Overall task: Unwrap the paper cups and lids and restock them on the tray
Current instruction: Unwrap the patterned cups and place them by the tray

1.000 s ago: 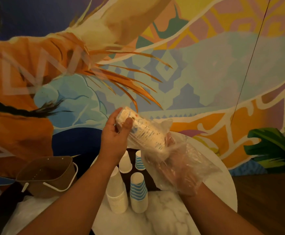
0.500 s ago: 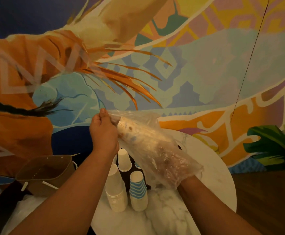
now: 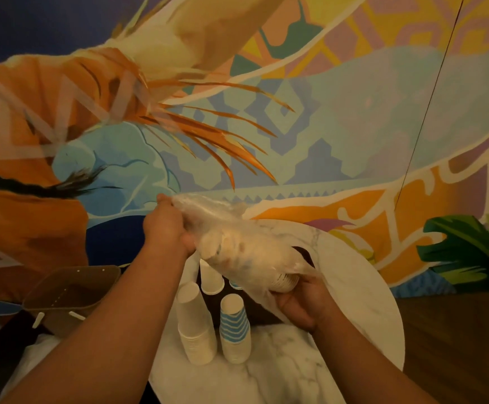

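Observation:
A stack of paper cups in a clear plastic wrapper (image 3: 246,252) is held aloft over the table, slanting down to the right. My left hand (image 3: 167,228) grips the wrapper's upper end, with loose plastic bunched above the fingers. My right hand (image 3: 301,304) holds the lower end, where the cups' rims (image 3: 285,282) show out of the plastic. Below stand upside-down cup stacks: a tall white one (image 3: 195,325), a blue-striped one (image 3: 234,328) and a smaller white one (image 3: 211,279). A dark tray (image 3: 304,253) lies behind them, mostly hidden.
The stacks stand on a round white marble table (image 3: 354,301). A brown basket (image 3: 71,293) with white handles sits at the left. A painted mural wall rises close behind. Dark wood floor (image 3: 456,345) lies to the right.
The wrapped stack has dropped lower and tilted down to the right. My right hand has come out of the plastic and now holds the exposed lower end; my left hand pulls the wrapper up-left.

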Demonstrator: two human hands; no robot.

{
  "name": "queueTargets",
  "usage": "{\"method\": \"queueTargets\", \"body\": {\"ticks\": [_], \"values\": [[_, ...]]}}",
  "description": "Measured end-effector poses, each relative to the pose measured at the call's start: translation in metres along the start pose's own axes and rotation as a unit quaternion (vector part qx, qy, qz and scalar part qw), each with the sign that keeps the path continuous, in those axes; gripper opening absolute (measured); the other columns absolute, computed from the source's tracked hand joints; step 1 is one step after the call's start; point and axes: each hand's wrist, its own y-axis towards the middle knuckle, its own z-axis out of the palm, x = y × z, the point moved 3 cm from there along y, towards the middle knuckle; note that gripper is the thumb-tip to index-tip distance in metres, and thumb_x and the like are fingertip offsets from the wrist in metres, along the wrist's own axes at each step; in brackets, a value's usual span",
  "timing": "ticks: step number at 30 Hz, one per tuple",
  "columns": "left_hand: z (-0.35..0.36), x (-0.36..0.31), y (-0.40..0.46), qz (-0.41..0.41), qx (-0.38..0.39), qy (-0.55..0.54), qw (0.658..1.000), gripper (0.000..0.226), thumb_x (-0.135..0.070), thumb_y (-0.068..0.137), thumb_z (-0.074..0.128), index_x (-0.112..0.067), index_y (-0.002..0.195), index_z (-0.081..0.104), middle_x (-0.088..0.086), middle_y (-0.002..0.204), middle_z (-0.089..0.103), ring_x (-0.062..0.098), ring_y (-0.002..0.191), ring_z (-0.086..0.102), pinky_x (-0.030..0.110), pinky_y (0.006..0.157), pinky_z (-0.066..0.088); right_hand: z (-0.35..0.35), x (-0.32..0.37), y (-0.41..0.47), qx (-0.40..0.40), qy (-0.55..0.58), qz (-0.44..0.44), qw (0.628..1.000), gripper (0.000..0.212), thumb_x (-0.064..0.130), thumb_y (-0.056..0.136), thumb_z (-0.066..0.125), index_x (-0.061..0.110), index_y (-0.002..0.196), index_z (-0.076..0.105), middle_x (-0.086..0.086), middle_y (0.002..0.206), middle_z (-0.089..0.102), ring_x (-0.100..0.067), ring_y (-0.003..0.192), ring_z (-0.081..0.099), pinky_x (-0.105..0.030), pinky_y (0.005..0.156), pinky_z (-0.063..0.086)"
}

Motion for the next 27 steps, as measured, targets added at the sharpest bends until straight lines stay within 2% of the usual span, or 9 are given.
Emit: {"method": "queueTargets", "body": {"ticks": [5,7,9,12,15,19,20,24,27], "values": [[-0.003,-0.022,-0.003,0.114,-0.131,0.253,0.952,0.08,-0.035,0.093,0.058,0.001,0.149,0.015,0.019,0.144,0.042,0.03,0.124,0.05,0.032,0.081,0.048,-0.009,-0.005,-0.004,0.04,0.094,0.0,0.995,0.088,0.011,0.049,0.092,0.009,0.13,0.057,-0.023,0.125,0.062,-0.04,0.106,0.064,-0.05,0.084,0.055],[-0.013,-0.026,0.015,0.173,-0.139,0.297,0.929,0.062,-0.032,0.093,0.053,-0.005,0.145,0.029,0.011,0.138,0.048,0.027,0.116,0.052,0.031,0.077,0.043,-0.015,0.0,0.0,0.028,0.118,-0.027,0.992,0.084,0.011,0.041,0.094,0.006,0.12,0.064,-0.023,0.117,0.065,-0.04,0.098,0.068,-0.05,0.079,0.057],[-0.017,-0.019,0.03,0.06,-0.003,0.016,0.998,0.048,-0.034,0.091,0.053,-0.014,0.135,0.048,-0.001,0.119,0.058,0.021,0.093,0.061,0.035,0.079,0.049,-0.018,0.009,0.001,0.012,0.131,-0.052,0.99,0.072,0.009,0.032,0.096,0.001,0.1,0.074,-0.023,0.108,0.069,-0.04,0.09,0.07,-0.051,0.076,0.058],[-0.017,-0.005,0.03,-0.024,0.189,0.129,0.973,0.043,-0.034,0.076,0.073,-0.019,0.116,0.067,0.011,0.112,0.07,0.027,0.093,0.069,0.046,0.086,0.055,-0.02,0.025,0.006,-0.008,0.14,-0.088,0.986,0.073,0.013,0.026,0.097,0.002,0.095,0.075,-0.022,0.107,0.069,-0.039,0.088,0.07,-0.051,0.077,0.058],[-0.014,0.006,0.013,0.002,0.358,0.469,0.808,0.034,-0.023,0.07,0.08,-0.024,0.103,0.07,0.015,0.106,0.07,0.03,0.093,0.067,0.048,0.09,0.051,-0.02,0.042,0.009,-0.012,0.153,-0.117,0.981,0.08,0.014,0.028,0.097,0.004,0.103,0.07,-0.021,0.114,0.067,-0.04,0.094,0.068,-0.05,0.077,0.058],[-0.007,0.011,-0.025,-0.029,0.457,0.779,0.428,0.062,-0.035,0.068,0.085,-0.04,0.123,0.056,-0.003,0.098,0.066,0.018,0.096,0.066,0.032,0.089,0.052,-0.016,0.056,0.011,-0.008,0.164,-0.132,0.978,0.086,0.016,0.028,0.097,0.005,0.107,0.065,-0.021,0.108,0.069,-0.038,0.091,0.069,-0.046,0.075,0.058],[0.001,0.009,-0.03,0.008,0.445,0.798,0.407,0.066,-0.04,0.069,0.083,-0.041,0.128,0.052,-0.01,0.098,0.064,0.011,0.095,0.063,0.028,0.088,0.05,-0.015,0.055,0.011,-0.008,0.157,-0.122,0.98,0.088,0.016,0.027,0.097,0.005,0.108,0.065,-0.021,0.107,0.069,-0.038,0.09,0.069,-0.046,0.074,0.059],[0.03,0.009,-0.043,0.196,0.409,0.625,0.635,0.102,-0.074,0.051,0.075,-0.046,0.14,0.034,-0.009,0.111,0.061,0.01,0.105,0.061,0.033,0.095,0.048,-0.015,0.035,0.01,-0.003,0.098,-0.04,0.994,0.078,0.018,0.028,0.097,0.002,0.1,0.073,-0.022,0.103,0.069,-0.038,0.085,0.069,-0.042,0.068,0.059],[0.034,0.024,-0.049,0.268,0.412,0.567,0.661,0.088,-0.065,0.063,0.072,-0.049,0.141,0.033,-0.011,0.124,0.058,0.009,0.115,0.055,0.03,0.094,0.047,-0.024,0.014,0.005,-0.004,0.07,0.01,0.998,0.069,0.019,0.039,0.095,0.003,0.103,0.075,-0.023,0.11,0.068,-0.038,0.09,0.069,-0.04,0.066,0.059]]}}
